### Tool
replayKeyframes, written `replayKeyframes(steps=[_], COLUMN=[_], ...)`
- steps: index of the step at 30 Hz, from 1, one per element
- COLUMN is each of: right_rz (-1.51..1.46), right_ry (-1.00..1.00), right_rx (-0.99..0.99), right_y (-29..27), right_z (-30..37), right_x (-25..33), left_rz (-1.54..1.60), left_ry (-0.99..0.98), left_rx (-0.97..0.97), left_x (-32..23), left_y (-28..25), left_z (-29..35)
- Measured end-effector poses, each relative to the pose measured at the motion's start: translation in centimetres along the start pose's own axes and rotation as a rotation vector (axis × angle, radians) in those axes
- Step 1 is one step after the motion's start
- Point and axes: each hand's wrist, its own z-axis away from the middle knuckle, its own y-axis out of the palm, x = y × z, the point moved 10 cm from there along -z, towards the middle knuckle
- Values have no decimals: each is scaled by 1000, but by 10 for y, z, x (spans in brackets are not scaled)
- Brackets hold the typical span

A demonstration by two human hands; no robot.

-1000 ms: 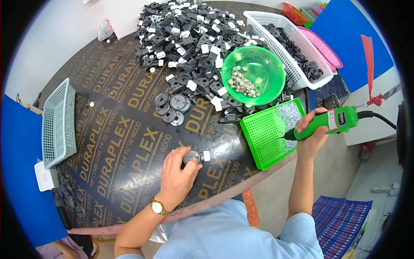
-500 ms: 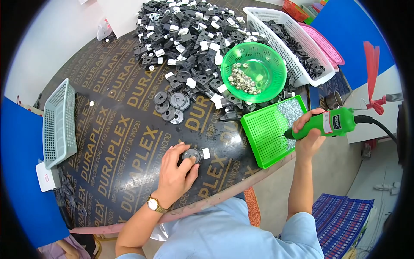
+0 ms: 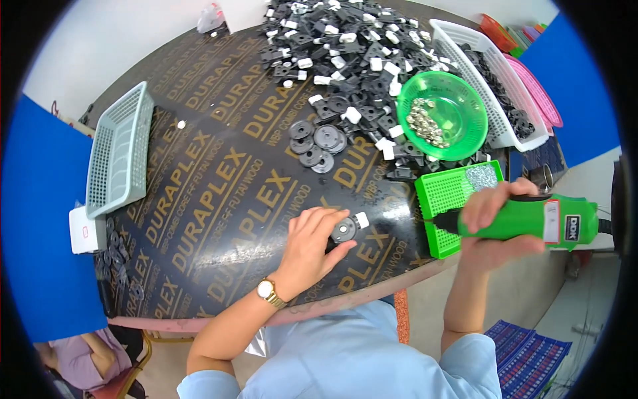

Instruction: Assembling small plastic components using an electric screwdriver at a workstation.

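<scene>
My left hand grips a round black plastic wheel part by its rim on the dark tabletop, thumb on the near side and fingers on the far side. A small bright spot shows at the part's centre, and a white block sticks out at its upper right. My right hand is wrapped round a green electric screwdriver held sideways. Its black nose points left over a shallow green mesh tray with small silvery screws in it. The bit's very tip is hard to make out.
Black parts with white blocks form a big heap at the back. Before it lie several grey-black discs. A green basket holds metal caps. White baskets stand right and left. Another person sits lower left.
The screwdriver has come up closer to the camera. My left fingertip has left the part's centre, and the fingers now hold its rim. The whole view has shifted.
</scene>
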Motion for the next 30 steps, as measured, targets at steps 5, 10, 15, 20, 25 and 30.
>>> replayKeyframes(steps=[5,10,15,20,25,30], right_rz=[-216,-198,-226,-228,-193,-137], right_ry=[60,136,174,187,169,152], right_rx=[305,344,346,335,323,353], right_y=[89,104,105,106,106,106], right_z=[22,31,33,33,32,32], right_x=[-32,-45,-53,-54,-53,-53], left_rz=[40,54,58,55,51,48], left_ry=[1,13,15,21,29,25], left_rx=[21,14,4,4,4,9], left_x=[1,2,2,2,2,2], left_y=[0,-1,-2,-3,-2,-3], left_z=[0,2,1,2,2,1])
